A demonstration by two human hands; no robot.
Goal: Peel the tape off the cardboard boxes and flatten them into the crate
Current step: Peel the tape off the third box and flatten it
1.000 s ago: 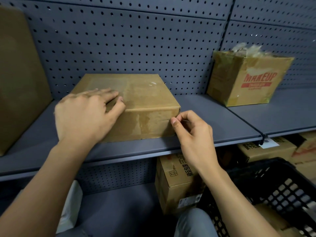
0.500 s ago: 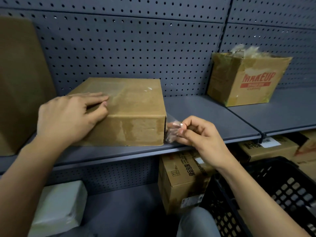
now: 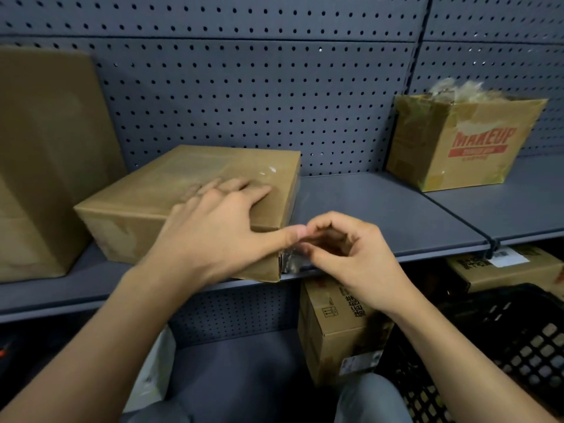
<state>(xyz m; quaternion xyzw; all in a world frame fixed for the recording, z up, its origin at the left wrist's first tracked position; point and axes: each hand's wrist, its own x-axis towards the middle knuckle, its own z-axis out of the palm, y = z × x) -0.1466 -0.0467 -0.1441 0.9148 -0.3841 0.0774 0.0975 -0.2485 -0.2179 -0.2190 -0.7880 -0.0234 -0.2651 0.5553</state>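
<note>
Surface: grey metal shelf (image 3: 381, 215) backed by a grey pegboard wall (image 3: 244, 102). The flat cardboard box (image 3: 171, 190) lies on the shelf just left of centre, with its near right corner at the shelf's front edge.

A tall box (image 3: 45, 163) stands at 9 o'clock, just beside the flat one. The MAKEUP box (image 3: 457, 148) sits at 2 o'clock, well apart, with pale crumpled material showing at its top. Bare shelf runs between these two. The black crate (image 3: 503, 346) is below the shelf at 4 o'clock, and a printed carton (image 3: 335, 331) stands beside it at 5 o'clock.

Left hand (image 3: 213, 236): palm and straight fingers pressed flat on the box top, thumb stretched toward 3 o'clock and touching the other hand. Right hand (image 3: 351, 257): fingers curled, pinching the clear tape (image 3: 291, 261) at the box's near right corner — the strip is lifted off the side.

Change from 0.5 s ago: the left hand was at the box's left end and has slid to the right corner. The right hand has closed in on that corner — the tape is still pinched.
</note>
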